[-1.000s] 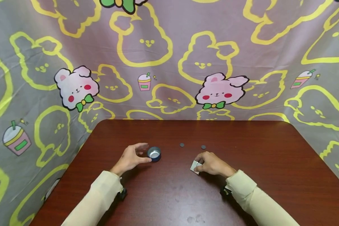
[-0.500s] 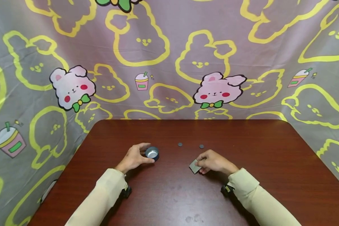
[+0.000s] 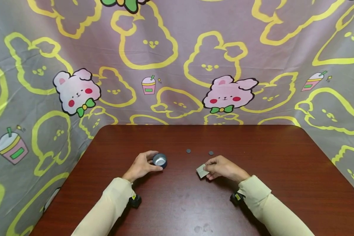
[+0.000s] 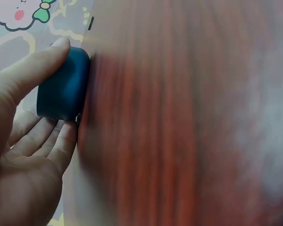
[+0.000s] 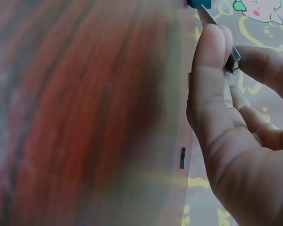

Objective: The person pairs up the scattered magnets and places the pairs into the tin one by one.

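My left hand (image 3: 142, 166) holds a small round container (image 3: 160, 160), dark blue outside and silvery inside, with its mouth up. In the left wrist view the thumb lies on one side of the blue container (image 4: 65, 84) and the fingers on the other. To the right, my right hand (image 3: 222, 168) pinches a small flat silvery-grey square (image 3: 202, 171) between thumb and fingers, tilted just above the tabletop. The right wrist view shows only thin edges of that square (image 5: 235, 59), as the thumb (image 5: 210, 52) covers most of it.
Two small dark grey discs lie flat beyond the hands: a left disc (image 3: 188, 151) and a right disc (image 3: 210, 153). The brown wooden table (image 3: 177, 203) ends at a patterned cloth (image 3: 177, 75) behind and at the sides.
The left hand has closed in around the container. The right hand has lifted and tilted the square, turning its plain face upward. The discs stay where they lay.
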Motion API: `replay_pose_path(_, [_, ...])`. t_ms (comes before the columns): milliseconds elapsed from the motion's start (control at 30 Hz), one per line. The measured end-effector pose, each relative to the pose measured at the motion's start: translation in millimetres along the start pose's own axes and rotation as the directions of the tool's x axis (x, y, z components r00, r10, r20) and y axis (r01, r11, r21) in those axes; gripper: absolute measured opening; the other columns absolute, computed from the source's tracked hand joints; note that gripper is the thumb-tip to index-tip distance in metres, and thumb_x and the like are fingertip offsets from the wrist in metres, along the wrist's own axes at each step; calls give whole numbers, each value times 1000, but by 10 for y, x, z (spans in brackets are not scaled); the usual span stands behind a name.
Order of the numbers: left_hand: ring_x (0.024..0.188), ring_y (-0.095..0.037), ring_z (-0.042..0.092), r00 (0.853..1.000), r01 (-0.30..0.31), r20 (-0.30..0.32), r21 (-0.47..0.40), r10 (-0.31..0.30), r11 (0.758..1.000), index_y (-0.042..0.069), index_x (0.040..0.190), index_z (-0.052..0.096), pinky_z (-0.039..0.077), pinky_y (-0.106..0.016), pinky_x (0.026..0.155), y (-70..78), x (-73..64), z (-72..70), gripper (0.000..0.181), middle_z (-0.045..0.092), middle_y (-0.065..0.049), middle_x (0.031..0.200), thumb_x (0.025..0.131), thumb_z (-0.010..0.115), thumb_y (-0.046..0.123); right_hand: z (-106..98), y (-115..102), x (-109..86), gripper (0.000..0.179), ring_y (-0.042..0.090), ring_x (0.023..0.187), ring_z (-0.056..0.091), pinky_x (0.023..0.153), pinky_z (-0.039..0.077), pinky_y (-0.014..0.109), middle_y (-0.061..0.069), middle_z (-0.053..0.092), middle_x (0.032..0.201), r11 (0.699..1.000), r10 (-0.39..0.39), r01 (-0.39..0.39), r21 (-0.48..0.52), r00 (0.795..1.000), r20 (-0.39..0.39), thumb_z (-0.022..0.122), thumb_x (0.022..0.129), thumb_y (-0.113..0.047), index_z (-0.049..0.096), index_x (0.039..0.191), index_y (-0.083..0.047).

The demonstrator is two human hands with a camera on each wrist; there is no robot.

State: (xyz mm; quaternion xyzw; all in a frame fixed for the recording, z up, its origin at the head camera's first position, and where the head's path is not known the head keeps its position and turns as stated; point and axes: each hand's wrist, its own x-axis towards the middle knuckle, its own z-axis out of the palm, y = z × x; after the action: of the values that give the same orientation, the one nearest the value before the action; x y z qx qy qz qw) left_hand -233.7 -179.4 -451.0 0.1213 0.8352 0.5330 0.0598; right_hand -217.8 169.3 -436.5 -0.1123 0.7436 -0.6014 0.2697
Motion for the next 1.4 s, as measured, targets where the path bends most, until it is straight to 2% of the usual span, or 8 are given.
replay_pose_path(200, [111,-38,63,1000,-13,9,-39,13,999,-14,134,53,54,-37,91,4,-19,24,72,58,-28,131,71,87,-5,21,-25,15,32,15,75,67,71,59,28,16,66,93,994,5,-4,107,1000,-10,57,96,-1,55,118,23])
replay_pose_path(433, [106,-33,66,1000,-17,-10,13,17,1000,-10,129,58,55,-35,89,-7,-18,61,68,64,-23,124,69,90,0,35,-55,54,39,14,77,67,74,58,27,16,65,95,979,29,-22,202,999,-33,56,96,-1,48,125,23])
replay_pose_path(700, [103,-25,67,1000,2,-21,69,0,998,-2,126,64,54,-36,87,-5,-33,109,67,69,-13,118,67,93,8,80,-85,119,36,17,80,69,76,58,28,16,65,97,968,27,-16,252,999,-40,56,98,-2,49,124,22])
replay_pose_path(900, [104,-25,66,1000,-13,-25,79,15,997,0,125,66,53,-37,88,-2,-39,136,66,70,-11,116,66,94,10,126,-108,182,40,15,77,69,75,58,28,14,65,95,957,13,2,290,999,-49,55,99,-1,45,128,24])
replay_pose_path(1067, [104,-25,66,999,-12,-33,88,15,996,0,125,67,52,-37,88,-5,-43,147,66,70,-11,115,65,94,11,190,-132,245,39,13,76,68,75,58,27,14,65,95,955,8,5,295,999,-43,55,99,-1,46,128,24])
replay_pose_path(1400, [104,-24,66,999,-15,-38,97,19,995,1,124,68,53,-42,89,-3,-43,142,66,71,-10,114,65,95,11,339,-220,384,42,15,79,68,76,58,28,13,66,98,944,-10,21,330,999,-36,54,99,0,43,131,24])
